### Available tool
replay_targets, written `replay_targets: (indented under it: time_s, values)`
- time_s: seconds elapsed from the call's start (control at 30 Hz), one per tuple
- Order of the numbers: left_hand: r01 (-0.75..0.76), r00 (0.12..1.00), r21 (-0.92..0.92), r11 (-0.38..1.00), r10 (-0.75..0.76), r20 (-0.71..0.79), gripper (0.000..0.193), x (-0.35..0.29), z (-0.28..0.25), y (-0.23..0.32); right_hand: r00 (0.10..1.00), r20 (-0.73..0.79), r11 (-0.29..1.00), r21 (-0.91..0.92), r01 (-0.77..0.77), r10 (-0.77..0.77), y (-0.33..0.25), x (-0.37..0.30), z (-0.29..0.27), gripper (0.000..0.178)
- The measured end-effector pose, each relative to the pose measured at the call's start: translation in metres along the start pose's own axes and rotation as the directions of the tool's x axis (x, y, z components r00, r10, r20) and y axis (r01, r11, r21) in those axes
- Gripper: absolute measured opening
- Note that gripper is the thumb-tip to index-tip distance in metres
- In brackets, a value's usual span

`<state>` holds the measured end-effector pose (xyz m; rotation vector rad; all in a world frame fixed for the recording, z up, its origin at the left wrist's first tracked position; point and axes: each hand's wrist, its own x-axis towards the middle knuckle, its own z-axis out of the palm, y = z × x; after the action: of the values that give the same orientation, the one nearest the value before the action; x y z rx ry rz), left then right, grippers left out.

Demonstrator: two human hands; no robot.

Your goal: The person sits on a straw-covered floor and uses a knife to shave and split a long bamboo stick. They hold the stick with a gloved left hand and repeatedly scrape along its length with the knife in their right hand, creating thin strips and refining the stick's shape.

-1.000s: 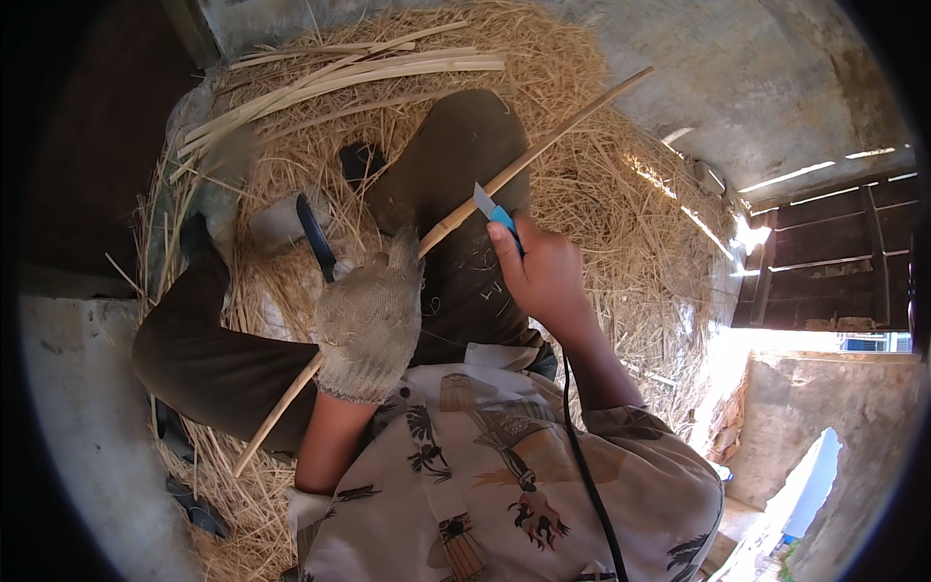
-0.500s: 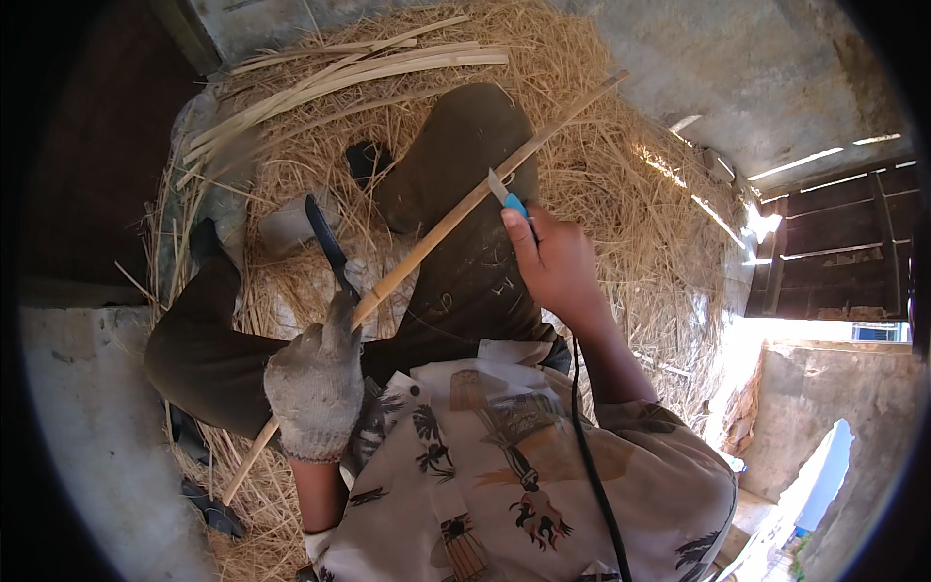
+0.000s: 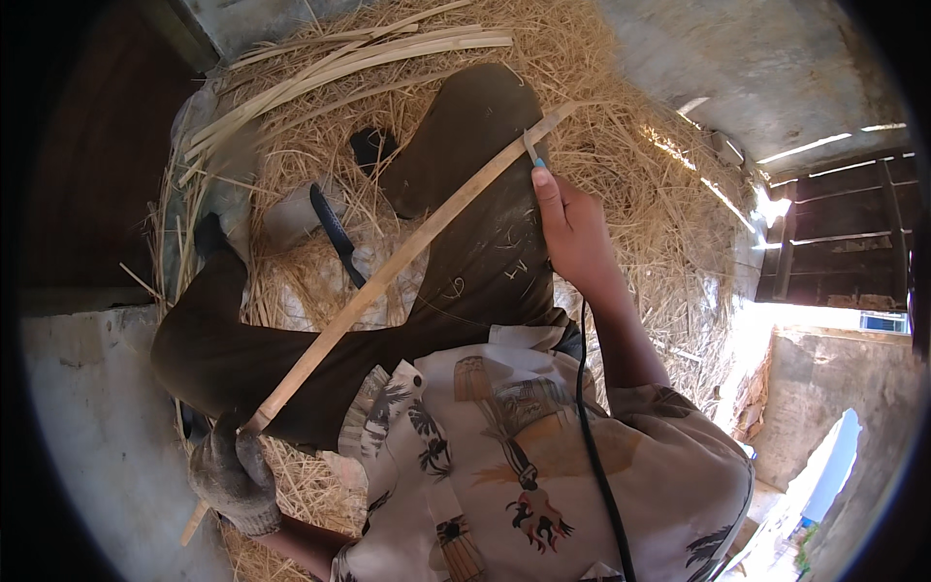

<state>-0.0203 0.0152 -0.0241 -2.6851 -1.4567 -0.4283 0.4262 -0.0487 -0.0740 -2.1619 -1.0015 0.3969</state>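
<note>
strip (image 3: 388,272): tan | trousers (image 3: 470,257): dark brown | shirt (image 3: 543,432): beige, palm-printed

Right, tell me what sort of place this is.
Probably a rough shed or simple workshop: straw-like shavings lie thickly around, long pale strips rest on them, and a dark plank wall lets daylight through.

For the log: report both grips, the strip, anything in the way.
Gloved left grip closed on strip, lower part. Right grip holds blue cutter, blade at strip's upper part. Leg beneath both.
</note>
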Motion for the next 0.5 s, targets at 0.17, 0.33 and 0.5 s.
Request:
replay_targets:
  time_s: [0.17, 0.33, 0.5]
  values:
    - [0.071, 0.997, -0.068, 0.995, -0.072, -0.01, 0.033, -0.009, -0.004, -0.006, 1.0, -0.032, 0.999, -0.036, -0.003, 0.002, -0.003, -0.001, 0.009, 0.057]
    - [0.219, 0.976, -0.248, 0.944, -0.205, 0.079, 0.036, -0.005, 0.02, 0.022, 0.995, 0.088, 0.999, 0.024, 0.043, -0.045, -0.005, 0.001, -0.005, 0.054]
    - [0.066, 0.977, -0.307, 0.949, 0.001, 0.212, 0.032, 0.038, 0.046, 0.079, 0.978, 0.079, 0.971, -0.127, 0.203, -0.194, 0.002, -0.001, -0.007, 0.048]
